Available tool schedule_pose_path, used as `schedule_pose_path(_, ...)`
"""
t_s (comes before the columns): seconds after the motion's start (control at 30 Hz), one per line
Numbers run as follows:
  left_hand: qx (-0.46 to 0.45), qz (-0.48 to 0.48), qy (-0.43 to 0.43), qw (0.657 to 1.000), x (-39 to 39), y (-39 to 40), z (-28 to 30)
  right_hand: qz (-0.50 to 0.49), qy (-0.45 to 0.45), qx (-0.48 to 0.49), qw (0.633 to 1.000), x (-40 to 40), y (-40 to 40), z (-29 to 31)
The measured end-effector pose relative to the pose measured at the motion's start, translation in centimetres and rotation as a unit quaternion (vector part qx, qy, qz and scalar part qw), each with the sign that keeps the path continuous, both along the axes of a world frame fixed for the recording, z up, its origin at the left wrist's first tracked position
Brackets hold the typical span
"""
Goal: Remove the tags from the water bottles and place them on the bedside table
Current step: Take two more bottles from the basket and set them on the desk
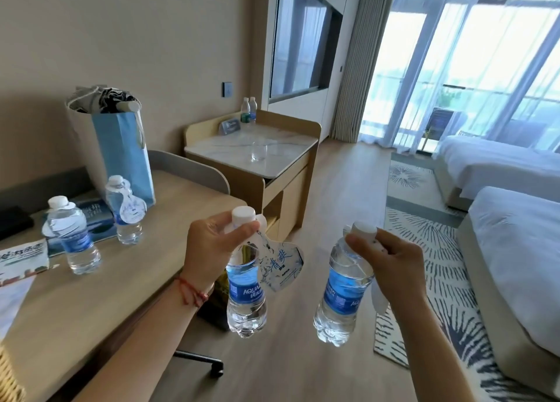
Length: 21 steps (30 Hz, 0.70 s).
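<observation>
Pinching each Aquafina bottle (246,283) by its neck beside the desk (91,295), left hand (212,244) and right hand (391,268) are risking a slip: tags (281,265) are dangling loose

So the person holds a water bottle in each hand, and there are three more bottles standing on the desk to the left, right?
Not quite: the head view shows two bottles on the desk, one near its edge and one by the blue bag. Each hand, left and right, does hold a bottle.
</observation>
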<state>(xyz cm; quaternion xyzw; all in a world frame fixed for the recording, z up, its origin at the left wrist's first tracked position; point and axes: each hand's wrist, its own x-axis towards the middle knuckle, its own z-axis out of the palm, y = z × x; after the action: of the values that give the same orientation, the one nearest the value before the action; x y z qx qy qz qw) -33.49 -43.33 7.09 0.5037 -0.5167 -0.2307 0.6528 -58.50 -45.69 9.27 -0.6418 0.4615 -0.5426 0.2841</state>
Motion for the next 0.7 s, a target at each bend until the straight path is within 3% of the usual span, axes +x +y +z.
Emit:
schedule_pose_path(0.37, 0.023, 0.050, -0.015, 0.998, 7.9, -13.5, -1.4, 0.006, 0.010, 0.019, 1.000, 9.9, -16.1, -3.1)
schedule_pose_path(0.7, 0.054, 0.111, -0.042, 0.991, 15.6, -23.2, -3.2, 0.106, -0.016, 0.046, 0.993, 19.1, -28.0, -4.4)
